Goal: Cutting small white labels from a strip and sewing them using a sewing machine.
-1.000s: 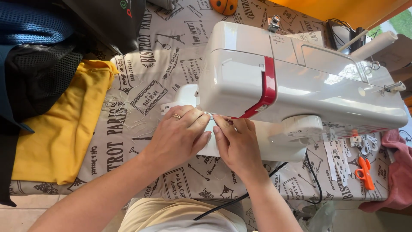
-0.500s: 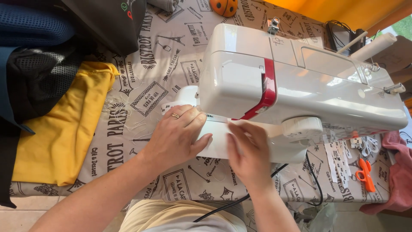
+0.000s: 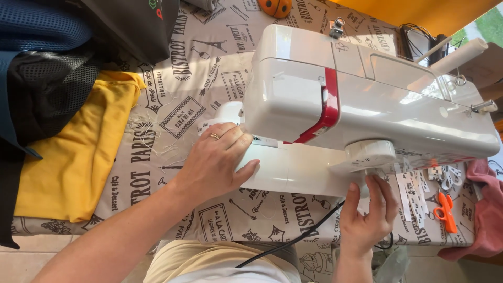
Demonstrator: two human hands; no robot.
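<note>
A white sewing machine point(image 3: 367, 99) with a red stripe stands on a printed tablecloth point(image 3: 173, 110). My left hand point(image 3: 217, 160), a ring on one finger, lies flat on the machine's bed by the needle end, fingers reaching under the head. What lies under those fingers is hidden. My right hand point(image 3: 369, 215) is at the machine's right side, below the round handwheel point(image 3: 369, 154), with its fingertips touching the wheel's lower edge. A black cord point(image 3: 293, 241) runs from the machine towards me.
Yellow fabric point(image 3: 78, 152) lies at the left with black mesh point(image 3: 47, 89) and blue fabric point(image 3: 42, 23) above it. Small orange snips point(image 3: 445, 212) and white labels point(image 3: 414, 191) lie at the right, next to pink cloth point(image 3: 484, 209). Loose threads are scattered on the tablecloth.
My right hand has left the bed beside my left hand and moved right to the handwheel. My left hand has stayed by the needle end.
</note>
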